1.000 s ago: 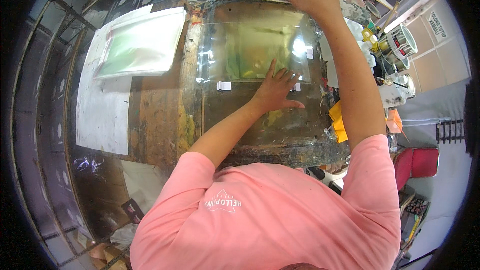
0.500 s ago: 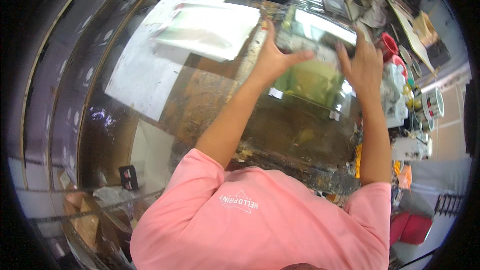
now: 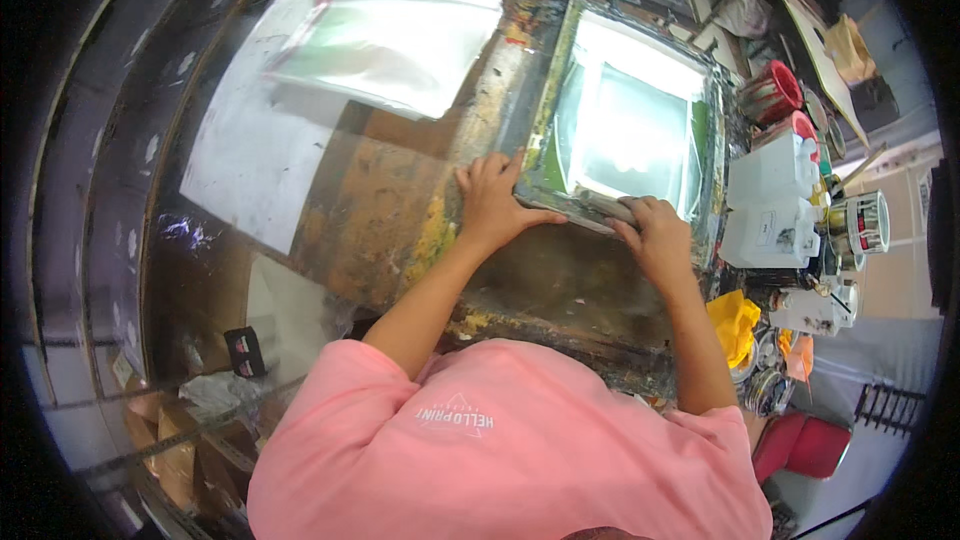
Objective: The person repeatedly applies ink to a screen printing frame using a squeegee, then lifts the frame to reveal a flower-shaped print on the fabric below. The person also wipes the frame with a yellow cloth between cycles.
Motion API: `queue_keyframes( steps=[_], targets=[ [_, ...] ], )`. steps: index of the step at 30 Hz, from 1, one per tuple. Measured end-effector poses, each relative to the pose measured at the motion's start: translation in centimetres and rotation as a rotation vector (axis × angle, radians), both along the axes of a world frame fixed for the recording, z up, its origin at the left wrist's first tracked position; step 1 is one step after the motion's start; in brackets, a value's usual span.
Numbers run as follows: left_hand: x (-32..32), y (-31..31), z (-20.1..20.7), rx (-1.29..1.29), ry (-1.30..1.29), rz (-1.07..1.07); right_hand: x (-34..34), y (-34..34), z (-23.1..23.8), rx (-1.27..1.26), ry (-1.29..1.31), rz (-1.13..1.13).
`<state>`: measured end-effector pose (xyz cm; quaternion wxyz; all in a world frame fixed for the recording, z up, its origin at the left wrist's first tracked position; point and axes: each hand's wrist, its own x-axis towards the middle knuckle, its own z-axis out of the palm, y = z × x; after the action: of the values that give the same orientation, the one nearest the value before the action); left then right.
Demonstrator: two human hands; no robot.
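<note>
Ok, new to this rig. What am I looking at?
No robot: it's a person's two bare hands, seen from above by a wide fisheye camera on their head, so edges bend. Picture left is their left. On the stained table lies a shiny framed panel. The left hand spreads at its near-left corner; the right hand curls its fingers over the near edge. Left: glossy sheets over white paper. Right: white containers.

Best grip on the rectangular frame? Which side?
Probably the near rail of the frame, toward both ends, coming from the person's side. It's a straight edge facing the person, bordering a broad, shiny middle that offers no obvious hold; the left hand and right hand are at it.
</note>
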<state>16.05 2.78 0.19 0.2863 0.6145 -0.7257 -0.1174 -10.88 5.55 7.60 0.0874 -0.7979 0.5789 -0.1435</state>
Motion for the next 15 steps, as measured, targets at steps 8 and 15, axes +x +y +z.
queue_keyframes(
  steps=[8, 15],
  targets=[
    [0.7, 0.4, 0.4, 0.018, 0.0, 0.011, -0.6, -9.6, -2.8, -0.12, 0.133, 0.011],
    [0.6, -0.3, 0.2, 0.01, 0.055, -0.045, -4.2, -23.5, -2.4, -0.115, 0.183, -0.001]
  ],
)
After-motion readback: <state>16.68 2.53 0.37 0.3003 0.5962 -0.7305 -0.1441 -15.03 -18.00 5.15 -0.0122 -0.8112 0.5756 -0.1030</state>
